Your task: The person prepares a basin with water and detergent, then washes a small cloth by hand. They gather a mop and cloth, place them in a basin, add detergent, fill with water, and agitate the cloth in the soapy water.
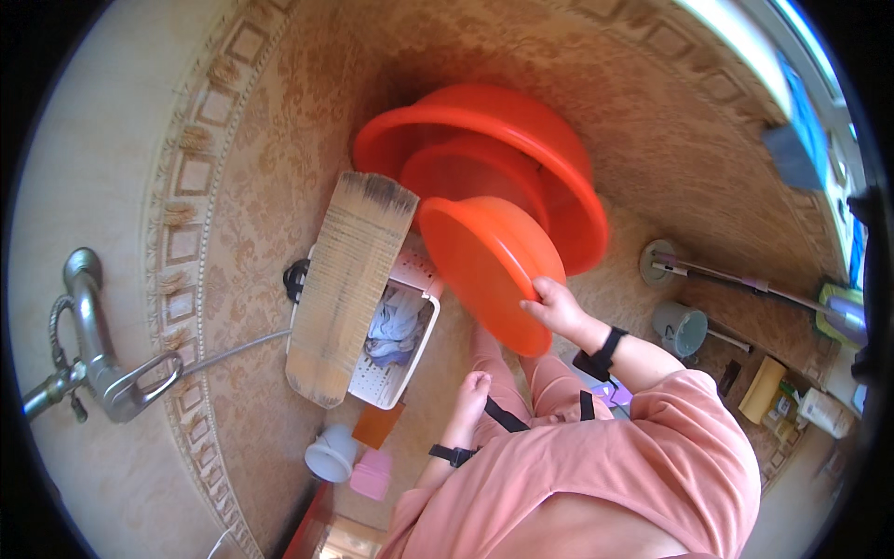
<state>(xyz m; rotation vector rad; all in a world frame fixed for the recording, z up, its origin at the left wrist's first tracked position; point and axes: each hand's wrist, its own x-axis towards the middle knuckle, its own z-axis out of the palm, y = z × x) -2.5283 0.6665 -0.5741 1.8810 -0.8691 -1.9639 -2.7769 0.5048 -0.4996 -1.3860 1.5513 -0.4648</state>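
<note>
Fingers of the left hand (pixel 472 395) are curled together beside the legs (pixel 488 352). The right hand (pixel 557 308) is clamped on the rim of an orange basin (pixel 480 270), which is tilted in front of the person; some of its fingers are hidden. Beyond, a worn wooden board (pixel 349 289) lies slantwise over a white basket (pixel 424 345) holding crumpled cloth (pixel 400 320). Farther off, a large red basin (pixel 549 135) stands tilted by the patterned wall (pixel 298 121), a smaller red basin (pixel 466 177) inside it.
</note>
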